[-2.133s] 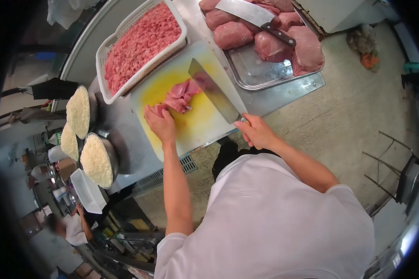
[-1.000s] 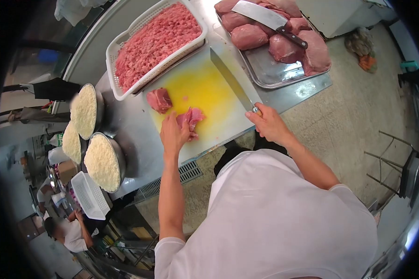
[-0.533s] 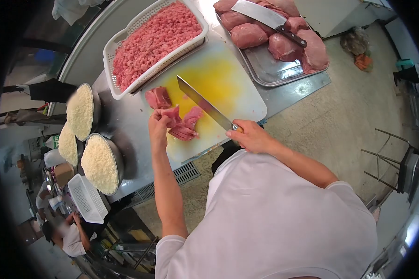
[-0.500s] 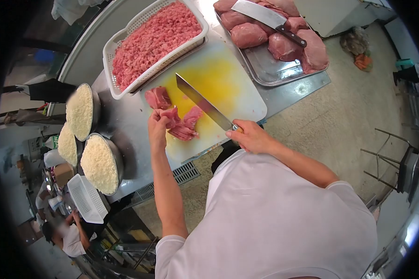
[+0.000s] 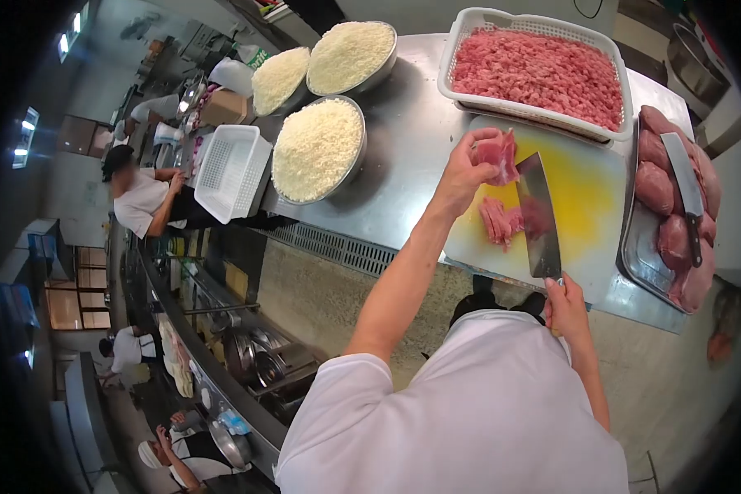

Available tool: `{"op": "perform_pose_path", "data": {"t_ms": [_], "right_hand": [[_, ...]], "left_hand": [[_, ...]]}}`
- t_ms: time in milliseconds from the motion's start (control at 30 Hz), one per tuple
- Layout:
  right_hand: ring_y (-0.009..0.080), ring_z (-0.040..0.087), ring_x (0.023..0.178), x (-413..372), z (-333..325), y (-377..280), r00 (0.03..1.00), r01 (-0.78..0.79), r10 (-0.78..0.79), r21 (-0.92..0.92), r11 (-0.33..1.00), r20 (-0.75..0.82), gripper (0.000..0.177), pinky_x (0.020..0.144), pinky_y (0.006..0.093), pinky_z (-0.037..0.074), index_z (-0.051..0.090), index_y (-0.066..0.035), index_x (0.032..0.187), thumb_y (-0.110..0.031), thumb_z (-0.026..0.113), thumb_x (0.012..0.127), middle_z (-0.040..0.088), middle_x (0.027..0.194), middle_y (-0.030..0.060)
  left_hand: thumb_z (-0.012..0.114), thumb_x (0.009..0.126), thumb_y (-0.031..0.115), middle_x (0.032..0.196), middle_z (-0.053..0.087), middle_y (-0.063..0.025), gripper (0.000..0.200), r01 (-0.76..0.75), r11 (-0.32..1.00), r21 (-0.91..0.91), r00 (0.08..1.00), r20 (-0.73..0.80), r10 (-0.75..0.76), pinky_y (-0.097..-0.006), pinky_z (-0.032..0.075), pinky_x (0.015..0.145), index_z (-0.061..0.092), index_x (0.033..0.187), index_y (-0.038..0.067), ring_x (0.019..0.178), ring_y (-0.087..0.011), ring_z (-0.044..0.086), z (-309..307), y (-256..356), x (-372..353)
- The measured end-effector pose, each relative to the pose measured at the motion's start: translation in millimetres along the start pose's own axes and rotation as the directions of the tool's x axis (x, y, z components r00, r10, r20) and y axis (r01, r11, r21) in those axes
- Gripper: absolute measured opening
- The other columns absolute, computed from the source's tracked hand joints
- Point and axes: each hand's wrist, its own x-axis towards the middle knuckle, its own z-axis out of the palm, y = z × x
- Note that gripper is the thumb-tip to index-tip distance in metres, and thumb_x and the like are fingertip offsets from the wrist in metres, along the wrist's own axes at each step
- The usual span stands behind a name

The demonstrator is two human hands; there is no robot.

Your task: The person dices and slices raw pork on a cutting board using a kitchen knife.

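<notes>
My left hand (image 5: 467, 169) grips a raw pink meat chunk (image 5: 497, 153) on the white, yellow-stained cutting board (image 5: 589, 249). The fingers curl over its far side. In my right hand (image 5: 565, 306), closed round the handle, is a broad kitchen knife (image 5: 541, 226). Its blade points away from me, and the tip is close to the right side of the chunk. Several cut meat slices (image 5: 497, 222) lie in a loose pile left of the blade, nearer to me. More meat shows right at the blade, partly hidden.
Behind the board stands a white basket (image 5: 446, 76) of minced meat. To the right, a metal tray (image 5: 652, 276) holds large meat pieces and a second knife (image 5: 685, 177). Bowls of white crumbs (image 5: 319, 152) and a white basket (image 5: 232, 169) are left. Co-workers (image 5: 144, 193) stand farther left.
The view has swung left, bringing more of the kitchen into sight. My left hand has gone from the slices to the meat chunk. The knife has come nearer the chunk.
</notes>
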Motion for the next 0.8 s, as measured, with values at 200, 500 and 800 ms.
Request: {"op": "perform_pose_path", "data": {"t_ms": [200,500,800], "right_hand": [[0.0095,0.048,0.045,-16,-12,-4,0.975,0.044,-0.032,0.049,0.998,-0.220,0.035,0.041,0.0274,0.040,0.060,0.003,0.113,-0.030,0.062,0.103,0.050,0.057,0.0011],[0.0092,0.052,0.052,-20,-61,34,0.917,0.172,-0.199,-0.105,0.979,-0.347,0.044,0.045,0.0288,0.041,0.058,0.002,0.132,-0.028,0.064,0.101,0.054,0.067,0.0004],[0.0312,0.064,0.075,-74,-79,-30,0.948,0.078,-0.153,-0.261,0.962,-0.278,0.051,0.073,0.0420,0.049,0.066,0.007,0.120,-0.041,0.058,0.103,0.066,0.080,0.0207]], "left_hand": [[0.074,0.087,0.004,0.090,0.072,-0.0079,0.021,0.142,0.935,0.324,0.986,0.033,-0.161,-0.0306,0.056,0.072,0.065,0.105,0.000,0.080,-0.0138,0.068,5,-33,-5],[0.078,0.086,0.011,0.084,0.069,-0.0109,0.022,0.410,0.889,0.202,0.869,0.211,-0.448,-0.0314,0.056,0.063,0.061,0.095,0.000,0.074,-0.0162,0.069,97,-108,-11],[0.067,0.085,0.007,0.106,0.059,-0.0198,0.026,-0.520,0.298,0.800,0.853,0.470,0.226,-0.0512,0.045,0.085,0.061,0.110,0.002,0.100,-0.0402,0.056,98,-160,-21]]}}
